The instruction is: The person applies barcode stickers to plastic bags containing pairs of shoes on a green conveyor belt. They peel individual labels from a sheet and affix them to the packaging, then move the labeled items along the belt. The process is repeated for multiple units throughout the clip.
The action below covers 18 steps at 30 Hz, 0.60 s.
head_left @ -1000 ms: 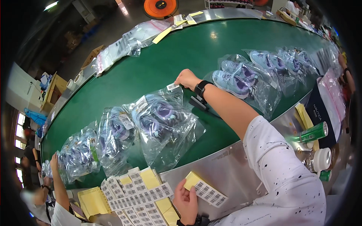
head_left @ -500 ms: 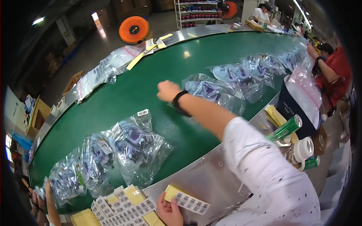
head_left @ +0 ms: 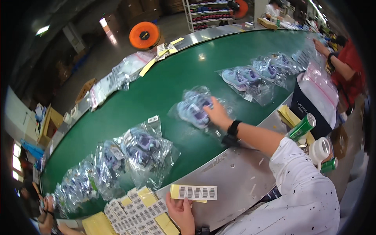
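My left hand (head_left: pixel 182 216), near the front edge of the table, pinches a strip of barcode labels (head_left: pixel 199 192) on yellow backing. My right hand (head_left: pixel 220 115) reaches over the green surface, its fingers closed on the near right side of a clear-bagged pair of light blue and purple shoes (head_left: pixel 191 107); bag and shoes are slightly blurred. A barcode label sits on the top corner of another bagged pair (head_left: pixel 143 147) to the left. Sheets of barcode labels (head_left: pixel 135 211) lie beside my left hand.
More bagged shoes (head_left: pixel 243 80) lie at the right on the green belt (head_left: pixel 156 94), and several at the far left. Cans (head_left: pixel 303 126), a white tub (head_left: pixel 319 149) and a dark box (head_left: pixel 307 103) stand near my right arm. Co-workers (head_left: pixel 348 74) work at both ends.
My right hand has moved right and nearer, onto the bagged shoes, which have shifted left and turned. The label strip in my left hand is now more level.
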Each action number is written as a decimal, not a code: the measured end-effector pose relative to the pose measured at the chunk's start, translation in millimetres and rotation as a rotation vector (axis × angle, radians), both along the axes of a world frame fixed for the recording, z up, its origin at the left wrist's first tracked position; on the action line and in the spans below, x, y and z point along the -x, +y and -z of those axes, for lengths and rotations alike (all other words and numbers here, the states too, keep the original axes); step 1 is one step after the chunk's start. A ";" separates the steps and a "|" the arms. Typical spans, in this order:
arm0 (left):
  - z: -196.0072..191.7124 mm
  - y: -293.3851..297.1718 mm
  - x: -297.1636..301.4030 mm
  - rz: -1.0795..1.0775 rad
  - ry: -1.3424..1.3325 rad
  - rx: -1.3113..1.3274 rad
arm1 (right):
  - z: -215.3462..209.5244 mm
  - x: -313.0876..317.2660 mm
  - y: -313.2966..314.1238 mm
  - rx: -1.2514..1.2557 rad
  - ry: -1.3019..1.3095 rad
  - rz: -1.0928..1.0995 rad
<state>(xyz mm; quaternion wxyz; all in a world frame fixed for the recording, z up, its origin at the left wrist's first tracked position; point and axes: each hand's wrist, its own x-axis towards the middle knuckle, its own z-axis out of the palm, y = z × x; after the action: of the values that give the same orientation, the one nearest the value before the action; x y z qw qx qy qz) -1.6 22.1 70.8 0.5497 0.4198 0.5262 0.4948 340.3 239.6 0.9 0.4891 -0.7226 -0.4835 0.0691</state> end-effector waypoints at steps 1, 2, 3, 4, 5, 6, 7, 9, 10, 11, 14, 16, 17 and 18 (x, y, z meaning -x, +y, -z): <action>-2.7 -1.1 -3.5 -0.007 0.018 -0.021 | 19.6 15.2 9.0 -0.108 0.011 0.041; -5.5 -2.7 -4.2 -0.050 0.033 -0.023 | 10.7 45.0 8.4 -0.047 0.326 -0.115; -8.1 -3.5 -0.3 -0.084 0.055 -0.030 | -8.9 80.8 1.3 0.019 0.642 -0.294; -8.0 -3.4 -3.1 -0.089 0.059 -0.028 | -18.5 95.2 -12.1 0.108 0.824 -0.416; -7.9 -3.9 -5.3 -0.100 0.060 -0.027 | -25.8 109.1 -25.9 0.199 1.002 -0.546; -6.6 -3.2 -6.1 -0.095 0.055 -0.020 | -28.5 127.7 -43.5 0.152 0.926 -0.527; -4.6 -2.1 -5.2 -0.093 0.050 -0.013 | -32.8 142.6 -59.8 0.109 0.849 -0.510; -4.0 -1.7 -3.6 -0.079 0.030 0.018 | -56.5 147.9 -89.4 -0.182 0.334 -0.621; -6.2 -3.1 1.1 -0.080 0.020 0.037 | -67.6 153.3 -102.7 -0.324 0.078 -0.676; -6.3 -3.4 3.2 -0.063 0.008 0.064 | -74.1 154.3 -117.3 -0.159 0.096 -0.840; -21.8 -4.2 1.3 -0.059 0.078 0.007 | -85.7 156.3 -146.1 0.188 0.155 -1.213; -23.6 0.0 0.8 -0.060 0.101 -0.005 | -85.0 152.4 -155.0 0.234 0.217 -1.286; -24.3 1.9 0.3 -0.064 0.114 -0.011 | -83.6 151.9 -156.7 0.219 0.309 -1.237; -22.6 4.1 0.6 -0.044 0.135 -0.035 | -82.1 151.7 -157.7 0.204 0.400 -1.186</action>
<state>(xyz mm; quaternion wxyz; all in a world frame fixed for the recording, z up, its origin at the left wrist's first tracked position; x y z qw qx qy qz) -2.2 26.2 93.5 0.4944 0.4501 0.5624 0.4865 188.6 81.8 83.1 0.3771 -0.3478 -0.6920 0.5079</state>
